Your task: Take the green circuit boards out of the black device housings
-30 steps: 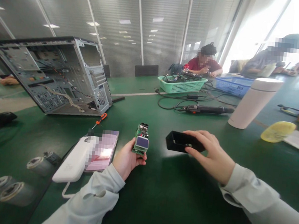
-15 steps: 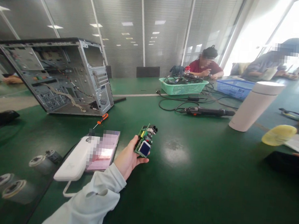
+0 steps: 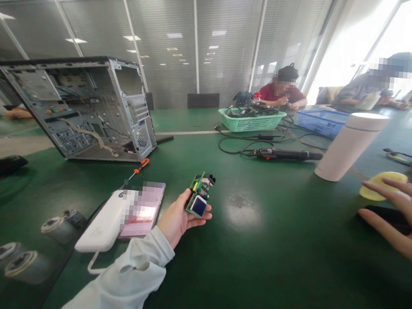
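My left hand (image 3: 181,215), in a pale sleeve, is closed on a small green circuit board (image 3: 194,194) above the table. A dark-faced square part with a white rim and several small components stand on the board. At the right edge my right hand (image 3: 407,217) has its fingers spread. It is over a flat black object (image 3: 389,219) whose kind I cannot make out, with fingertips in front of a yellow oval object (image 3: 374,187). Left of my left hand lie a phone (image 3: 152,200) and a white power bank (image 3: 102,224) with a cable.
An open computer case (image 3: 144,134) stands at back left, near an orange-handled screwdriver (image 3: 141,166). Metal cylinders (image 3: 27,266) are at front left. Beyond lie a green basket of cables (image 3: 253,122), a black electric screwdriver (image 3: 286,155), a blue basket (image 3: 322,122) and a white bottle (image 3: 350,146). Other people sit behind.
My right hand has come further into view from the right edge, its fingers now spread over the black object. My left hand stays in place with the circuit board, its lower fingers slightly shifted.
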A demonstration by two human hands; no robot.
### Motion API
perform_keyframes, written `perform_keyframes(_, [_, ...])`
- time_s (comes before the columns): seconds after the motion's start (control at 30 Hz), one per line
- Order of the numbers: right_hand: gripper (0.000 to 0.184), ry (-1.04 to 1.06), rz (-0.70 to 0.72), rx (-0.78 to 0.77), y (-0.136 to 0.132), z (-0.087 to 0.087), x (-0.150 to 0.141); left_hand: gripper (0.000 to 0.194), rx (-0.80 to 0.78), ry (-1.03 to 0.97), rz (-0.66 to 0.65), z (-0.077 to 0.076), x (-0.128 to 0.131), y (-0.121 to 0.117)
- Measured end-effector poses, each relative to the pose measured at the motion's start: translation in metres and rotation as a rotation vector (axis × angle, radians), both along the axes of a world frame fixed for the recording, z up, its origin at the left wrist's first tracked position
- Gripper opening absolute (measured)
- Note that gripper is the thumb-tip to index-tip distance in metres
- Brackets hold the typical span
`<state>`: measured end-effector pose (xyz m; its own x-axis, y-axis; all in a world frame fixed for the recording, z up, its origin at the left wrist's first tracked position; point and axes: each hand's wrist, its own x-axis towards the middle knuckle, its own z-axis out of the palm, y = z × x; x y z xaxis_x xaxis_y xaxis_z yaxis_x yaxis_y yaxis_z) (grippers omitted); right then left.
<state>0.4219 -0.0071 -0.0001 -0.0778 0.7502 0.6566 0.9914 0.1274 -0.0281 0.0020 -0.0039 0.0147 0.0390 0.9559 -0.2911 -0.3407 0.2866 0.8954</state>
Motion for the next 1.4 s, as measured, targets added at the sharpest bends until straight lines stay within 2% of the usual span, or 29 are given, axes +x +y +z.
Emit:
perform_keyframes(0.07, [0.074, 0.029, 0.131, 0.057, 0.002, 0.012, -0.041, 0.02, 0.062, 0.05, 0.012, -0.004, 0.001, 0.0])
perform_keyframes(0.1, [0.064, 0.057, 0.195, 0.075, 0.002, 0.017, -0.063, 0.018, 0.096, 0.08, 0.02, -0.006, 0.0, 0.001])
perform_keyframes(0.23, [0.038, 0.14, 0.437, 0.066, 0.002, 0.025, -0.142, 0.032, 0.23, 0.231, 0.032, -0.012, -0.003, 0.003])
perform_keyframes(0.37, [0.037, 0.049, 0.631, 0.031, -0.002, 0.021, -0.203, 0.035, 0.426, 0.469, 0.034, -0.009, -0.005, -0.001])
perform_keyframes(0.47, [0.046, -0.071, 0.713, 0.026, 0.0, 0.012, -0.228, 0.031, 0.557, 0.624, -0.013, -0.004, -0.003, -0.006])
perform_keyframes(0.57, [0.048, -0.086, 0.794, 0.035, 0.007, -0.001, -0.234, 0.028, 0.636, 0.717, -0.086, -0.002, 0.0, -0.008])
perform_keyframes(0.73, [0.046, 0.063, 0.873, -0.044, 0.018, -0.016, -0.227, 0.032, 0.653, 0.784, -0.138, -0.003, 0.001, -0.01])
perform_keyframes(0.83, [0.049, 0.139, 0.893, -0.097, 0.018, -0.017, -0.224, 0.034, 0.639, 0.773, -0.145, -0.002, 0.0, -0.012])
perform_keyframes(1.03, [0.049, 0.441, 0.884, -0.302, 0.017, -0.01, -0.221, 0.056, 0.591, 0.66, -0.108, -0.003, -0.002, -0.011])
perform_keyframes(1.13, [0.049, 0.691, 0.819, -0.492, 0.02, -0.009, -0.219, 0.056, 0.566, 0.609, -0.045, -0.004, -0.002, -0.009])
perform_keyframes(1.23, [0.055, 0.966, 0.771, -0.777, 0.022, -0.008, -0.218, 0.05, 0.555, 0.571, -0.014, -0.004, -0.002, -0.009])
perform_keyframes(1.3, [0.057, 1.131, 0.782, -0.986, 0.02, -0.006, -0.218, 0.047, 0.559, 0.557, -0.007, -0.003, -0.002, -0.009])
perform_keyframes(1.4, [0.05, 1.309, 0.858, -1.252, 0.017, 0.0, -0.217, 0.041, 0.559, 0.553, 0.005, -0.003, -0.003, -0.009])
